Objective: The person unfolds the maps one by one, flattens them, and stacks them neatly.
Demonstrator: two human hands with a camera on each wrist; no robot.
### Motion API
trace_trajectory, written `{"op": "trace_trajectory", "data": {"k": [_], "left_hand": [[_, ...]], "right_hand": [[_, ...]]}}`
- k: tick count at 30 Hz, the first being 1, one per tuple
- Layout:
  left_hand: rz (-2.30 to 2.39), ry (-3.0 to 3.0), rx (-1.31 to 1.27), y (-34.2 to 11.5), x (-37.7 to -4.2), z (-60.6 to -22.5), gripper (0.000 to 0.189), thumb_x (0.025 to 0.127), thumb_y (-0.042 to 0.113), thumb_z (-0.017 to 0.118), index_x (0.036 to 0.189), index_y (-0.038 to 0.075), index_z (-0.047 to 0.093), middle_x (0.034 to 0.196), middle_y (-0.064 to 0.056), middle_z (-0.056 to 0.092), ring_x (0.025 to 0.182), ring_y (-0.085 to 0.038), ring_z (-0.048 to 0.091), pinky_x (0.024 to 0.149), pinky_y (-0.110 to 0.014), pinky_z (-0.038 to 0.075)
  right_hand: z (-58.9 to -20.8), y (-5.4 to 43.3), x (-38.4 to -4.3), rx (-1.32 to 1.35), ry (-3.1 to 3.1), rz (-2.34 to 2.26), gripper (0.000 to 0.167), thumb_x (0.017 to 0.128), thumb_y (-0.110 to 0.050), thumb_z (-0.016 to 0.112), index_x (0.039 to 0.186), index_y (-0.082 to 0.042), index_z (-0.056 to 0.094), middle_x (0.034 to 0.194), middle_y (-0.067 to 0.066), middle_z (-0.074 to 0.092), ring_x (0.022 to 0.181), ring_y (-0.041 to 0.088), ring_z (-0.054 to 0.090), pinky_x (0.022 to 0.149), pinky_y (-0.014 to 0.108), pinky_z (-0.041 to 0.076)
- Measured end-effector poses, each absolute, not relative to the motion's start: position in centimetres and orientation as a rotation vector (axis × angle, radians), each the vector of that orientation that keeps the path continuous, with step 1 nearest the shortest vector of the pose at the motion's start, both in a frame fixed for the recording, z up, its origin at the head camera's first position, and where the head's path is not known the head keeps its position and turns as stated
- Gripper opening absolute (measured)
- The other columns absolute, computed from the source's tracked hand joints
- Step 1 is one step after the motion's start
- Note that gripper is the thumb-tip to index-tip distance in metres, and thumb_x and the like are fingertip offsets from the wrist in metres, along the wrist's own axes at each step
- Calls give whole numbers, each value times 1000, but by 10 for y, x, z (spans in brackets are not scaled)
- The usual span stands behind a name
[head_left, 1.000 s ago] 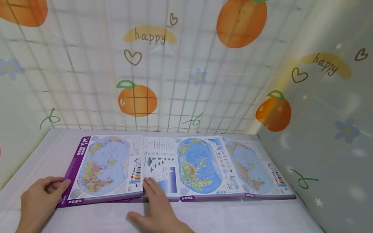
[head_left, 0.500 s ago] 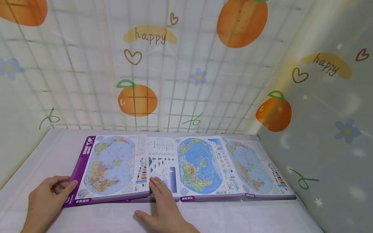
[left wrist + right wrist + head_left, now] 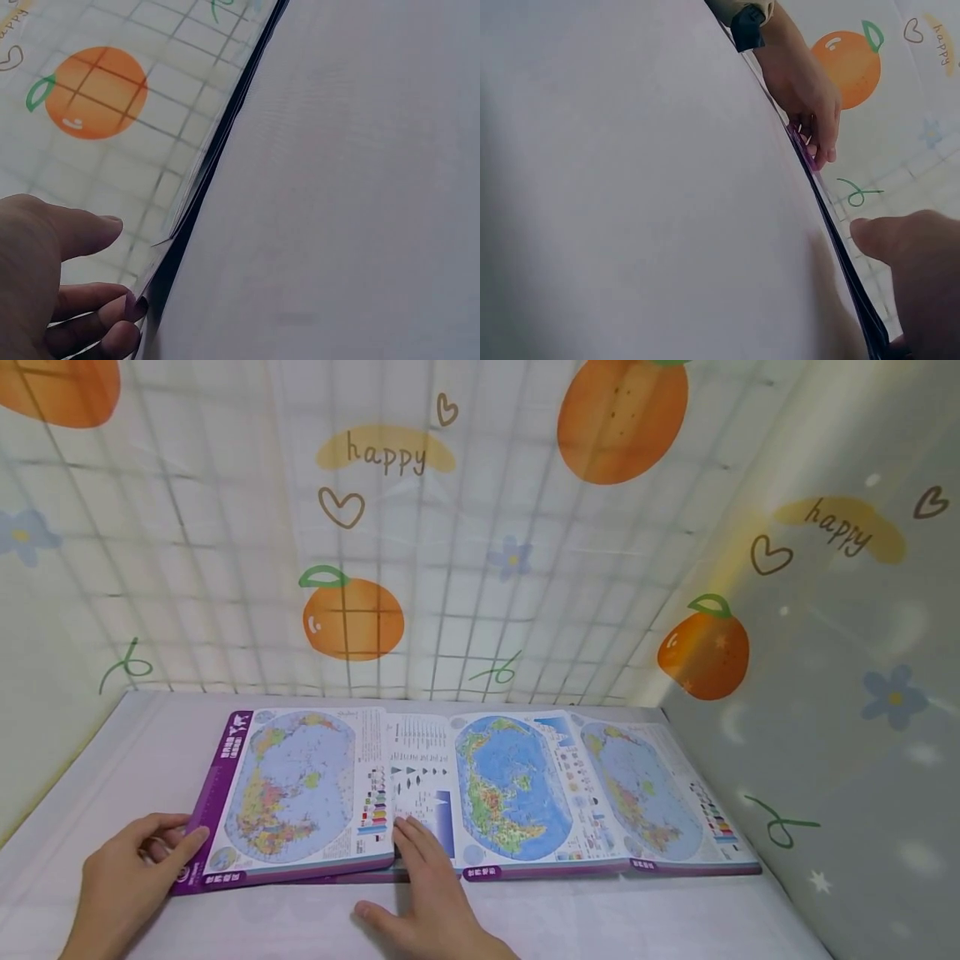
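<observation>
A purple-edged world map lies at the left of the table in the head view, part of a stack of sheets. My left hand pinches its purple left border near the front corner, thumb on top. Fingertips of my right hand touch the map's right edge, fingers straight and thumb spread out. The map overlaps a chart sheet, hiding that sheet's left part. In the left wrist view the left hand has its fingers at a sheet edge. The right wrist view catches the right thumb and the left hand.
A stack with a blue relief world map lies right of the chart sheet. Further right is another stack topped by a pale world map. The white table is bounded by a back curtain and a right-hand curtain with orange prints.
Both hands have shifted to the right together with the purple-edged map, which now covers more of the chart sheet. The two stacks on the right have not moved.
</observation>
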State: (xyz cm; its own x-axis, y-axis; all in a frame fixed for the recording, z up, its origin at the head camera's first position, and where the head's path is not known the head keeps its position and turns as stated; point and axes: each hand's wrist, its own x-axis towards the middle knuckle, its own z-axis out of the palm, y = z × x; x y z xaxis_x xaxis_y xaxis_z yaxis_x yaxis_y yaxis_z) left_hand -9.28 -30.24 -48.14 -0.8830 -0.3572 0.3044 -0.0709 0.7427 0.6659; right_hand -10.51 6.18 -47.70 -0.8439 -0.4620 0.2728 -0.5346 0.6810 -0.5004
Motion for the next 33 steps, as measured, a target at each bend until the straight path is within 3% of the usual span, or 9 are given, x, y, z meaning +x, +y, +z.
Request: {"op": "trace_trajectory", "data": {"k": [11, 33], "left_hand": [[-931, -2603, 283, -296, -94, -482, 46, 92, 45, 81, 115, 6, 75, 82, -1, 64, 69, -3, 45, 61, -21, 33], [-939, -2627, 131, -280, -95, -480, 47, 89, 42, 85, 118, 7, 75, 81, 3, 57, 73, -3, 45, 65, -20, 30]], "right_hand": [[-480, 74, -105, 806, -2734, 880, 88, 92, -62, 72, 152, 0, 52, 161, 13, 48, 151, 33, 42, 116, 56, 41], [-483, 90, -108, 757, -2706, 888, 89, 93, -66, 70, 151, -1, 53, 160, 13, 49, 151, 34, 42, 116, 58, 41]]}}
